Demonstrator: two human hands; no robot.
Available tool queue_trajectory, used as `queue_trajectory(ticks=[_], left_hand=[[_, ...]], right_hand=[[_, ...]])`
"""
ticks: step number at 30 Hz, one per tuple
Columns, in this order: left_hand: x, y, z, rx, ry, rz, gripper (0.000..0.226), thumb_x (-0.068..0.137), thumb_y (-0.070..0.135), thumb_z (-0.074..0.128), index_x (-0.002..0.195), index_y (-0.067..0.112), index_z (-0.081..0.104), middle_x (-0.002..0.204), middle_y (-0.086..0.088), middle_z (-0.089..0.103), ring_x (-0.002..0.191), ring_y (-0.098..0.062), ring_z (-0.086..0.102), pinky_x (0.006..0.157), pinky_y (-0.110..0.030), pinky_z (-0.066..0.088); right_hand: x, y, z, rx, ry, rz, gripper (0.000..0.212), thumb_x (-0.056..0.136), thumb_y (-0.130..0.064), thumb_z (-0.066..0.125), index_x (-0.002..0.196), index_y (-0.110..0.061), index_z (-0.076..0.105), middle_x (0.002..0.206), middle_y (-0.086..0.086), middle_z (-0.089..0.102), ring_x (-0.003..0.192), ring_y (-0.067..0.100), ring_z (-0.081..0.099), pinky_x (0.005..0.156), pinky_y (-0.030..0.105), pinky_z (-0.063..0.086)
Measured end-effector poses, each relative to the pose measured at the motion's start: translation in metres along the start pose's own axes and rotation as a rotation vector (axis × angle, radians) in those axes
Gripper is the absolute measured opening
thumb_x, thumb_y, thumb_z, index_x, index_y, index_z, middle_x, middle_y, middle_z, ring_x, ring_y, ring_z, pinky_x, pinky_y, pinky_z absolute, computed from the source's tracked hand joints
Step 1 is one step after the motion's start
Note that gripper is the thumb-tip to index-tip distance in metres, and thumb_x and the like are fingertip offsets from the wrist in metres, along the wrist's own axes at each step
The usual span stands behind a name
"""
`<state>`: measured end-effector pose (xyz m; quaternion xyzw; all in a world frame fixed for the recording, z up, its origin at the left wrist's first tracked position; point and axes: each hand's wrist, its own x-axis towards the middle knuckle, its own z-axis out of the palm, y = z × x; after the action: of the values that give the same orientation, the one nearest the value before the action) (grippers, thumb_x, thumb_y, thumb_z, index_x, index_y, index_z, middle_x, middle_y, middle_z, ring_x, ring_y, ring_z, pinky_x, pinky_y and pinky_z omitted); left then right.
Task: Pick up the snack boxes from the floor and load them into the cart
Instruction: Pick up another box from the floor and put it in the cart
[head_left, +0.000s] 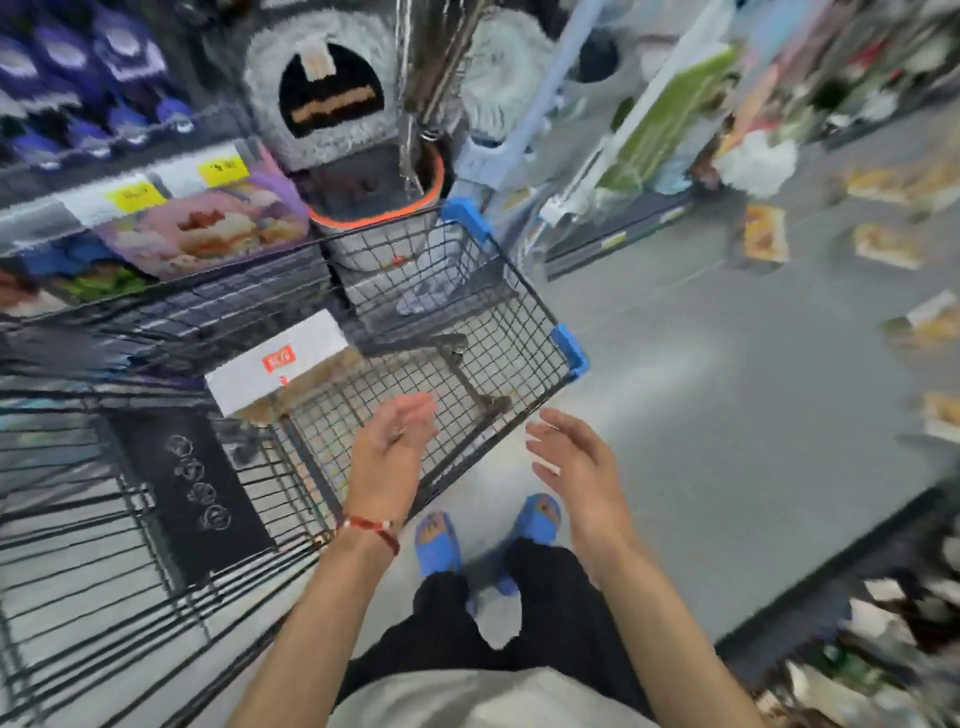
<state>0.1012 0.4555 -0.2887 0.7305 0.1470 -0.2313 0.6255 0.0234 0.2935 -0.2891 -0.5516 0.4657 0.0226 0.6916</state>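
We look down on our two bare hands above the near edge of a wire cart (519, 332), and the whole picture is smeared by motion. Our left hand (397, 441) hovers over the cart's near rim, palm turned inward and fingers spread loosely, gripping nothing; a red thread band (371, 527) circles that wrist. Our right hand (574, 460) hangs just right of the cart over the grey floor (701, 415), fingers likewise apart and empty. The two hands face each other with a clear gap between them.

One box (278, 364) lies inside the cart toward its left side, showing a white face with a red label and a brownish lower part. The cart has blue plastic corners (571, 351) on its right side, one near and one farther off. A second cart's dark wire frame (104, 545) fills the near left.

More boxes (763, 234) lie scattered on the floor at the far right, well apart from the cart and from our hands; they are yellowish and too blurred for us to read or count with certainty. A few more sit along the right edge, nearer to us.

Below the hands we see blue sandals (537, 519) on the floor, black trousers and a pale shirt hem. On the left stand shelves (156, 218) with purple packs and yellow price tags. Beyond the cart, a grey bucket with an orange rim (374, 213) stands by hanging mops
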Motion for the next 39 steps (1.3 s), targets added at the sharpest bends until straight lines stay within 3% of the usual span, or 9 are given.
queue_trajectory(ticks=[3, 7, 11, 17, 22, 26, 39], left_hand=[[-0.014, 0.014, 0.048, 0.041, -0.091, 0.028, 0.019, 0.097, 0.012, 0.06, 0.102, 0.028, 0.07, 0.114, 0.003, 0.072, 0.106, -0.012, 0.067, 0.101, -0.037, 0.05], [-0.03, 0.024, 0.131, 0.071, -0.205, 0.04, 0.022, 0.097, 0.007, 0.058, 0.103, 0.024, 0.07, 0.114, -0.001, 0.072, 0.093, -0.006, 0.065, 0.082, -0.018, 0.048], [-0.047, 0.029, 0.23, 0.122, -0.345, 0.032, 0.022, 0.096, 0.0, 0.057, 0.106, 0.016, 0.07, 0.111, -0.008, 0.072, 0.092, -0.012, 0.064, 0.083, -0.023, 0.049], [-0.07, 0.045, 0.368, 0.206, -0.488, 0.062, 0.025, 0.096, 0.004, 0.056, 0.106, 0.023, 0.068, 0.105, 0.006, 0.072, 0.091, -0.006, 0.066, 0.078, -0.018, 0.048], [-0.07, 0.067, 0.454, 0.266, -0.545, 0.083, 0.025, 0.097, 0.006, 0.055, 0.117, 0.013, 0.067, 0.11, 0.003, 0.072, 0.094, -0.009, 0.066, 0.088, -0.027, 0.05], [-0.043, 0.084, 0.517, 0.297, -0.58, 0.084, 0.025, 0.096, 0.005, 0.055, 0.112, 0.019, 0.068, 0.11, 0.003, 0.072, 0.096, -0.012, 0.066, 0.088, -0.028, 0.049], [0.091, 0.188, 0.758, 0.379, -0.664, 0.037, 0.026, 0.095, 0.003, 0.053, 0.116, 0.012, 0.067, 0.112, -0.003, 0.071, 0.097, -0.016, 0.065, 0.088, -0.029, 0.048]], right_hand=[[-0.006, -0.007, -0.048, 0.082, 0.071, 0.001, 0.021, 0.098, -0.009, 0.062, 0.112, -0.021, 0.071, 0.121, 0.01, 0.074, 0.114, 0.022, 0.07, 0.09, 0.028, 0.055], [-0.004, -0.02, -0.121, 0.195, 0.171, 0.0, 0.019, 0.099, -0.008, 0.061, 0.11, -0.021, 0.07, 0.121, 0.013, 0.073, 0.111, 0.023, 0.07, 0.094, 0.03, 0.054], [0.006, -0.03, -0.203, 0.268, 0.248, -0.02, 0.023, 0.101, -0.01, 0.06, 0.121, -0.017, 0.069, 0.116, 0.007, 0.076, 0.112, 0.023, 0.071, 0.095, 0.031, 0.054], [0.029, -0.053, -0.315, 0.333, 0.323, -0.043, 0.024, 0.1, -0.013, 0.059, 0.122, -0.017, 0.068, 0.119, 0.007, 0.074, 0.112, 0.021, 0.07, 0.102, 0.038, 0.053], [0.066, -0.077, -0.386, 0.396, 0.368, -0.055, 0.023, 0.1, -0.014, 0.06, 0.12, -0.019, 0.069, 0.116, 0.004, 0.076, 0.109, 0.018, 0.071, 0.099, 0.033, 0.053], [0.115, -0.109, -0.431, 0.427, 0.402, -0.068, 0.021, 0.1, -0.013, 0.06, 0.117, -0.02, 0.07, 0.113, 0.003, 0.077, 0.103, 0.017, 0.072, 0.096, 0.033, 0.054], [0.289, -0.262, -0.552, 0.524, 0.525, -0.02, 0.019, 0.1, -0.018, 0.063, 0.116, -0.023, 0.072, 0.113, 0.0, 0.078, 0.105, 0.016, 0.072, 0.097, 0.033, 0.055]])
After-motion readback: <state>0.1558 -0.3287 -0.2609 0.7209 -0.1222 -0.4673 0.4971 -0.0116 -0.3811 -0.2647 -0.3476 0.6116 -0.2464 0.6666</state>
